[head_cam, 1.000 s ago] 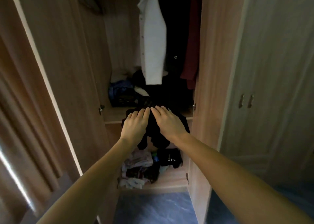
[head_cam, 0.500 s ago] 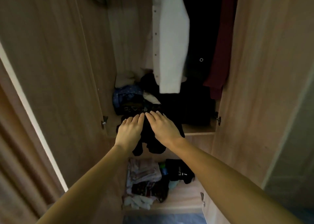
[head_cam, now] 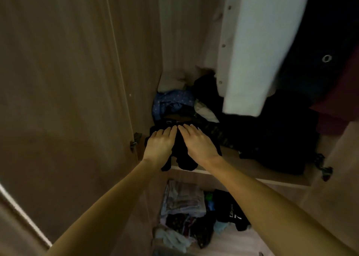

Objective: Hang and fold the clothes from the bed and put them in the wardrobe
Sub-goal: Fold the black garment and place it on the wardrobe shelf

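A folded black garment lies at the front left of the wardrobe's middle shelf, its lower edge hanging over the shelf lip. My left hand and my right hand rest flat on top of it side by side, fingers extended and fingertips almost touching. Whether thumbs grip the cloth underneath is hidden. Behind the garment sit a blue dotted piece and more dark clothes.
A white shirt, a dark coat and a maroon garment hang above the shelf. The open wardrobe door stands at left. The lower shelf holds a pile of mixed clothes.
I have moved closer to the wardrobe, and both hands have carried the black garment forward onto the middle shelf.
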{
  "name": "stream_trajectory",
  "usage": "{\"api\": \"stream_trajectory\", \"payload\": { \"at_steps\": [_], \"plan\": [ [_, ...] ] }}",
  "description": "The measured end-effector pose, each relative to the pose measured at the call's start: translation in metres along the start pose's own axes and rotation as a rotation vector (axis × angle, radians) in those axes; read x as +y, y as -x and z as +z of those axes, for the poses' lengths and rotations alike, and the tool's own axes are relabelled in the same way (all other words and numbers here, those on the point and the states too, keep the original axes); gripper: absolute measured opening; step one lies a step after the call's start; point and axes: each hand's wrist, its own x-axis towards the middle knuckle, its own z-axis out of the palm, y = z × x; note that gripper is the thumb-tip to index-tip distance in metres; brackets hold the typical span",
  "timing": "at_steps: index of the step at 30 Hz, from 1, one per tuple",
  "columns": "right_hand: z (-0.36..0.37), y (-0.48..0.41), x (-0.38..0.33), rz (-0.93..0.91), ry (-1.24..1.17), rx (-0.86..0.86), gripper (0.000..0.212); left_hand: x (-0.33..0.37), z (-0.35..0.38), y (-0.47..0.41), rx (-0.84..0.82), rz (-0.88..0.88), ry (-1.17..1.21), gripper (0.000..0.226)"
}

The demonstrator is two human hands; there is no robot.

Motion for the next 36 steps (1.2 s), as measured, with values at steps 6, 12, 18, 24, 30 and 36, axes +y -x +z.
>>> {"api": "stream_trajectory", "payload": {
  "at_steps": [6, 12, 18, 24, 30, 36],
  "plan": [
    [0.053, -0.061, 0.024, -0.003, -0.057, -0.051, 0.071, -0.035, 0.057, -0.049, -0.065, -0.025, 0.011, 0.073],
    [0.085, -0.126, 0.051, 0.057, -0.066, 0.037, 0.076, -0.07, 0.097, -0.116, 0.033, -0.021, 0.008, 0.07],
    [0.173, -0.117, 0.052, 0.108, -0.177, -0.096, 0.075, -0.074, 0.191, -0.095, -0.169, -0.062, 0.0, 0.082],
    [0.237, -0.059, 0.048, 0.192, -0.326, -0.632, 0.074, -0.068, 0.249, -0.022, -0.69, -0.083, 0.094, 0.072],
    [0.241, -0.071, 0.043, 0.351, -0.314, -0.497, 0.069, -0.061, 0.239, -0.028, -0.552, -0.09, 0.266, 0.076],
    [0.271, -0.06, 0.044, 0.469, -0.379, -0.591, 0.068, -0.058, 0.272, -0.027, -0.635, -0.065, 0.145, 0.079]
  ]
}}
